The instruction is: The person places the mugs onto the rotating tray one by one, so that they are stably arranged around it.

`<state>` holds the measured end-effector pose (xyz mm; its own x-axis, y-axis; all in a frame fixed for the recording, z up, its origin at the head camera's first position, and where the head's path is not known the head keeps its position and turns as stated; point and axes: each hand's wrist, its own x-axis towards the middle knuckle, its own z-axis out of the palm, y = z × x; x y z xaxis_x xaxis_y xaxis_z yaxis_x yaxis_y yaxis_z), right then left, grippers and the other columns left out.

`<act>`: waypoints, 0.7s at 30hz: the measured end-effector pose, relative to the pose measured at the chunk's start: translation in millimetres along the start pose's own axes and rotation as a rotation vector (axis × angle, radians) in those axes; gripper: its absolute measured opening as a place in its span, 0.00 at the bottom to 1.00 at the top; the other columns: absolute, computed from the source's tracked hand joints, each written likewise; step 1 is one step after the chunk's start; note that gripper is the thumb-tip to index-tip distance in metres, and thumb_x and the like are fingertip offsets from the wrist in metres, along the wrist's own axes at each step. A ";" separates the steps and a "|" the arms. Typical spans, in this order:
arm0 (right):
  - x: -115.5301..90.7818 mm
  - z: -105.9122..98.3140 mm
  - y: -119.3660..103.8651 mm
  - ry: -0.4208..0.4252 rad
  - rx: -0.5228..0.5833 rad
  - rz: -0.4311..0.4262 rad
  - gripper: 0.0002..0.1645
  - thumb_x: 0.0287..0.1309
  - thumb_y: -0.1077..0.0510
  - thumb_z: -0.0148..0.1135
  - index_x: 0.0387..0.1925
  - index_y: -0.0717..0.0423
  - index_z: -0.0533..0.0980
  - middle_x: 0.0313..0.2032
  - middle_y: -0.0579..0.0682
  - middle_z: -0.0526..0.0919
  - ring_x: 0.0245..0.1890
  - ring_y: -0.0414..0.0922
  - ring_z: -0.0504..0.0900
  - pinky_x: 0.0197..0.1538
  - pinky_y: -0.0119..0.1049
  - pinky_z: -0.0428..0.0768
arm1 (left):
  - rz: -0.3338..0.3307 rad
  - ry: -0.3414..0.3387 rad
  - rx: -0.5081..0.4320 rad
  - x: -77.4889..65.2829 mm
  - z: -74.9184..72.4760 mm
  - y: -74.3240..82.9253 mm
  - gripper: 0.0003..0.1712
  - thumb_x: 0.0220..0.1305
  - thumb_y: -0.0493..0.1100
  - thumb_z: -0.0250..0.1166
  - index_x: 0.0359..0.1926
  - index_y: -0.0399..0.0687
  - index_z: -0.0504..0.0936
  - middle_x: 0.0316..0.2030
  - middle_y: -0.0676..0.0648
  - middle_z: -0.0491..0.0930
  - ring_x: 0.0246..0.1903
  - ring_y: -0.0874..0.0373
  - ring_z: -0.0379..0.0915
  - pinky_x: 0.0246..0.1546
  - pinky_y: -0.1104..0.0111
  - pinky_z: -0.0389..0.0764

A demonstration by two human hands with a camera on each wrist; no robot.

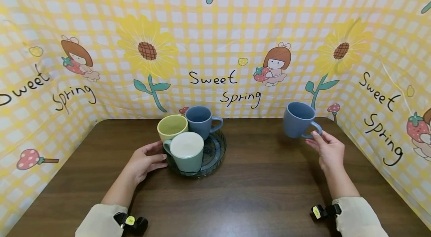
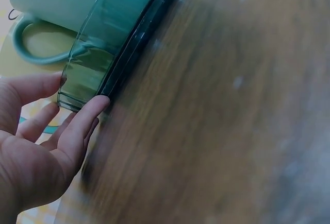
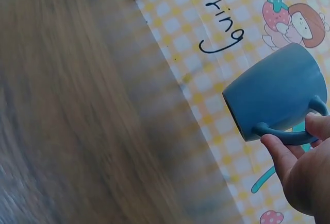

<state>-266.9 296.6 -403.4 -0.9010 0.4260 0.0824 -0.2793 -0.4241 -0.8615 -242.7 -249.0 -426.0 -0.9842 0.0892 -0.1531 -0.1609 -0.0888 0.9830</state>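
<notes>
On the left part of the table, a round dark-green glass tray (image 1: 215,151) carries a yellow-green mug (image 1: 172,128), a pale green mug (image 1: 189,154) and a blue mug (image 1: 199,121), all upright. My left hand (image 1: 145,161) holds the tray's left edge; in the left wrist view, the fingers (image 2: 82,126) touch its clear wall and base. Away to the right, my right hand (image 1: 328,149) pinches the handle of a second blue mug (image 1: 297,119). That mug hangs above the table, roughly upright, and its base shows in the right wrist view.
The brown wooden table (image 1: 249,192) reaches back to a yellow checked cloth (image 1: 208,35) with printed flowers, figures and lettering. The cloth also rises along the left and right sides. A strapped wrist camera (image 1: 324,212) sits at the right sleeve.
</notes>
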 end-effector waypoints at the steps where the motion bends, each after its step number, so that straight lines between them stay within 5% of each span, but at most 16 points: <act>1: -0.8 0.7 0.0 -0.010 0.002 0.000 0.11 0.57 0.73 0.63 0.26 0.58 0.85 0.23 0.53 0.84 0.23 0.47 0.86 0.30 0.38 0.86 | 0.001 0.003 -0.003 -0.6 0.3 -0.1 0.43 0.61 0.26 0.62 0.73 0.32 0.52 0.69 0.30 0.53 0.46 0.59 0.76 0.48 0.57 0.83; 21: -18.6 15.2 -4.0 -0.156 -0.052 -0.009 0.13 0.59 0.72 0.62 0.29 0.55 0.86 0.25 0.51 0.86 0.25 0.46 0.87 0.35 0.38 0.86 | 0.010 0.031 -0.018 -4.3 5.7 -1.8 0.43 0.60 0.25 0.62 0.73 0.31 0.53 0.69 0.30 0.54 0.44 0.61 0.77 0.46 0.57 0.84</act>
<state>-254.1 278.3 -393.9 -0.9402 0.2989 0.1635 -0.2738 -0.3772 -0.8847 -237.7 -243.6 -426.5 -0.9875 0.0570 -0.1467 -0.1521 -0.1076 0.9825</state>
